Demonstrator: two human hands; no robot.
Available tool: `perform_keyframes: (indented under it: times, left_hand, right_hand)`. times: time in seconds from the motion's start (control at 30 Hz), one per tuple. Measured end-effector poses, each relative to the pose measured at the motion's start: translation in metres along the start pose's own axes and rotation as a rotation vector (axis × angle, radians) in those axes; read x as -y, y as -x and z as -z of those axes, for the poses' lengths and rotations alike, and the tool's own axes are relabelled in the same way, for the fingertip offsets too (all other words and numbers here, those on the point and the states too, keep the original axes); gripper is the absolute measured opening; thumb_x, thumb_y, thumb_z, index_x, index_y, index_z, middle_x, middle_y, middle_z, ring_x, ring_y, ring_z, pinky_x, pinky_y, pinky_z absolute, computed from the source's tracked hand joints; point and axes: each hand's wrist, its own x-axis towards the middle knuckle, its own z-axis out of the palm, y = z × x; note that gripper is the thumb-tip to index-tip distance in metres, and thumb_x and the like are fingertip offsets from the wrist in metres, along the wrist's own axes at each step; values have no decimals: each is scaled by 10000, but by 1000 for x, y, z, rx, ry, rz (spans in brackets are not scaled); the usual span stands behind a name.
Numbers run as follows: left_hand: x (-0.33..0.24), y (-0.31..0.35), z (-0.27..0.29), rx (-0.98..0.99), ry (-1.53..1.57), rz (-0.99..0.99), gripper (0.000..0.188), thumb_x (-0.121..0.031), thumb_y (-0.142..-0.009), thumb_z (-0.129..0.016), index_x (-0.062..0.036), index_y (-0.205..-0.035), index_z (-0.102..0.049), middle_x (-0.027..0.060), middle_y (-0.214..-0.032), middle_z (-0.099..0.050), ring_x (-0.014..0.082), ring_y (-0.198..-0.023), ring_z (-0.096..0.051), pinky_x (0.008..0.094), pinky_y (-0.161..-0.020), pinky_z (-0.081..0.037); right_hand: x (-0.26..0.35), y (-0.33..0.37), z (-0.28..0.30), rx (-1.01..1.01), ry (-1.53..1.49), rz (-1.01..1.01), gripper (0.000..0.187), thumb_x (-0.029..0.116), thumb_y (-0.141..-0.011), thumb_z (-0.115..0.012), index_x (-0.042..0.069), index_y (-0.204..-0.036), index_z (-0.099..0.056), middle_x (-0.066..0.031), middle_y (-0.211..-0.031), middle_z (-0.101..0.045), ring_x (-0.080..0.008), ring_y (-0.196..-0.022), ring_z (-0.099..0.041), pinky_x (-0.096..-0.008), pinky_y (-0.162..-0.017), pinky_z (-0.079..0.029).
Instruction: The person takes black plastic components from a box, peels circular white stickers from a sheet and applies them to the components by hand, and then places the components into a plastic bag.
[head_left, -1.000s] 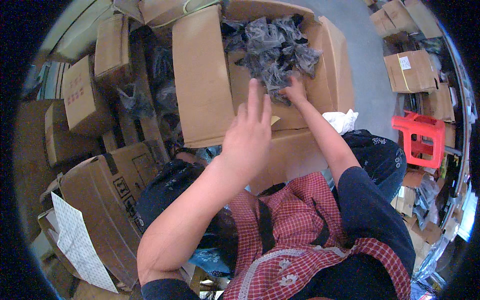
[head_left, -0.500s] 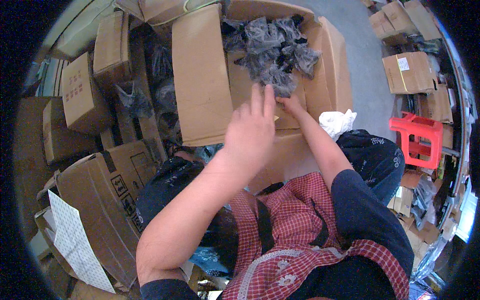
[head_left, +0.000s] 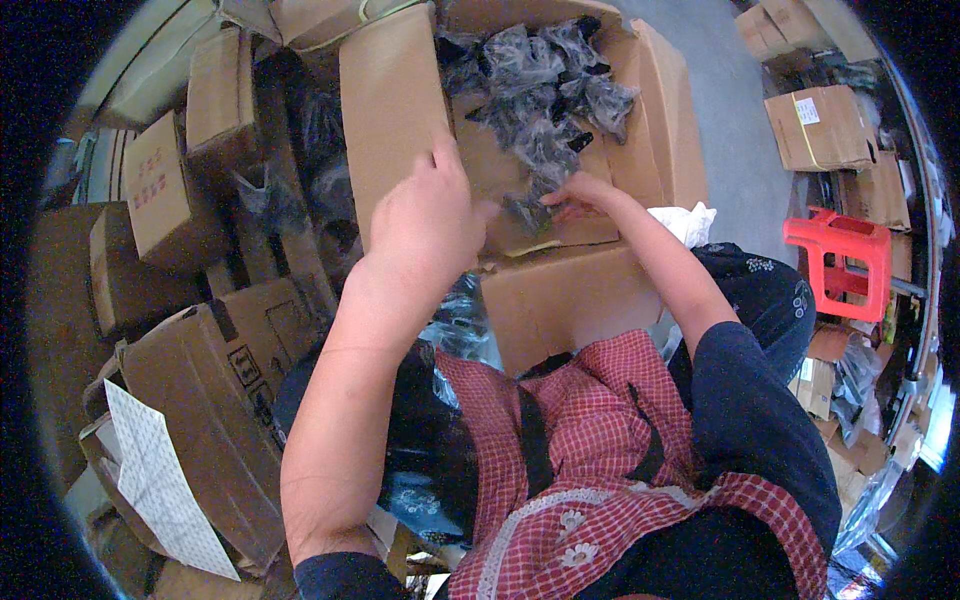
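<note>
Left hand [head_left: 425, 225]: raised over the near-left corner of the open cardboard box [head_left: 590, 270], fingers curled loosely, one fingertip at the left flap [head_left: 390, 110] — holding nothing that I can make out; it looks placed to steady or part that flap.
Right hand [head_left: 580, 195]: reached inside the box, fingers closed narrowly on the near edge of the bagged parts [head_left: 545, 100], pinching one small packet at the bottom of the heap.
Bagged parts: a pile of dark items in crinkled clear plastic bags, just beyond the right hand, heaped toward the far side of the box, so the hand works from the nearest edge.
Box: tilted open toward the person, which brings the contents within reach of both hands.
Around the hands: more cardboard cartons [head_left: 160, 190] to the left, a red plastic stool [head_left: 845, 260] well off to the right, a white cloth [head_left: 685, 220] beside the right forearm.
Change: a moment ago the left hand lay flat and lower, its fingers spread — now it is higher and curled; the right hand has gone a little deeper.
</note>
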Motion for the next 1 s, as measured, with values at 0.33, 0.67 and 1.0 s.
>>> perform_keyframes:
  times: [0.33, 0.67, 1.0]
  left_hand:
    - [12, -10, -4, -31, 33, 63, 924, -375, -821, -697, 144, -1408, -207, 357, -1159, -558, 459, -1020, -612, 456, -852, -534]
    - [3, -22, -2, 147, -140, -54, 742, -394, -839, -676, 55, -1356, -390, 349, -1355, -406, 495, -1111, -553, 480, -891, -520]
    - [1, -24, -11, 48, -107, -44, 755, -390, -835, -683, 52, -1364, -375, 374, -1420, -307, 505, -1182, -503, 484, -952, -487]
  right_hand:
    - [89, 19, 30, 81, -637, 354, 267, 111, -833, -639, 12, -1081, -614, -78, -863, -664, -160, -688, -628, -282, -591, -516]
    - [-12, 33, 102, -762, 1198, 300, 300, 111, -824, -602, 48, -1111, -660, -147, -1034, -668, -287, -925, -637, -404, -757, -507]
    - [-4, 0, -71, -307, 1161, 835, 531, 139, -769, -672, 65, -1274, -526, -239, -1321, -486, -391, -1130, -559, -479, -868, -522]
